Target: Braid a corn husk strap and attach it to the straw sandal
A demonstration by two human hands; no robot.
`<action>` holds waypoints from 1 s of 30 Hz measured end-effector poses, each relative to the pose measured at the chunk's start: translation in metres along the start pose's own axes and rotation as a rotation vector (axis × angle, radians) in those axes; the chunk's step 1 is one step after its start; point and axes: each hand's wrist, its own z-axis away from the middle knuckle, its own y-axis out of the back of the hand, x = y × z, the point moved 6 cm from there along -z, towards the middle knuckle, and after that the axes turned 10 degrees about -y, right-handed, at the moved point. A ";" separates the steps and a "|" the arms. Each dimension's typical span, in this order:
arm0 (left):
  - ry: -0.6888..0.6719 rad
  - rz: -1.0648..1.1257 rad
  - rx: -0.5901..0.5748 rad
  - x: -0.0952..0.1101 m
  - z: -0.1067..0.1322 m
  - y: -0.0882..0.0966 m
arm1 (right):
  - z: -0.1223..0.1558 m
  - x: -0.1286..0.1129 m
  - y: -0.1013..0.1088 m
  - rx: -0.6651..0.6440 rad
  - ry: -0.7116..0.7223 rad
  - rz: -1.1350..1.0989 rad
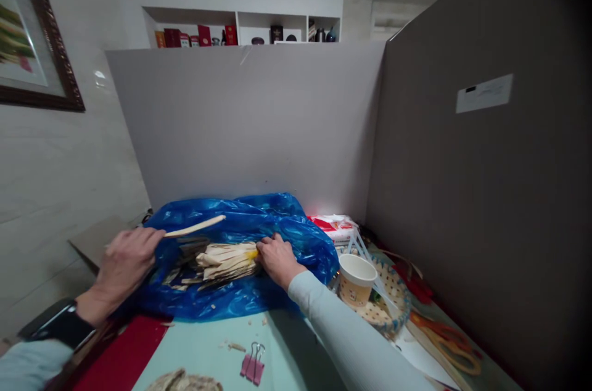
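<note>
A blue plastic bag (259, 221) lies open on the table, with a pile of pale dried leaf strips (222, 261) inside it. My left hand (127, 261) is closed on one long pale strip (197, 227) that sticks out to the right over the bag. My right hand (277, 257) rests on the bag's right side, its fingers pinched on the end of the bundled strips. A dark watch sits on my left wrist.
A paper cup (355, 280) stands on a woven tray (393, 304) right of the bag. Pink binder clips (252, 366) and leaf scraps lie on the pale green tabletop (208, 354). A red mat (124, 357) is at left. Grey partitions (250, 126) close off the back and right; orange scissors (451, 348) lie at right.
</note>
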 end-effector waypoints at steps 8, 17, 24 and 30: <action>0.576 0.980 0.064 0.052 0.012 0.018 | 0.021 -0.007 0.029 -0.015 0.045 -0.343; 0.651 1.694 -0.176 0.195 0.036 0.029 | 0.125 -0.006 0.092 -0.125 0.014 -1.147; 0.590 1.790 -0.265 0.248 0.066 0.047 | 0.198 -0.001 0.083 -0.057 -0.134 -1.385; 0.592 1.860 -0.205 0.263 0.072 0.064 | 0.235 -0.003 0.078 -0.035 -0.132 -1.430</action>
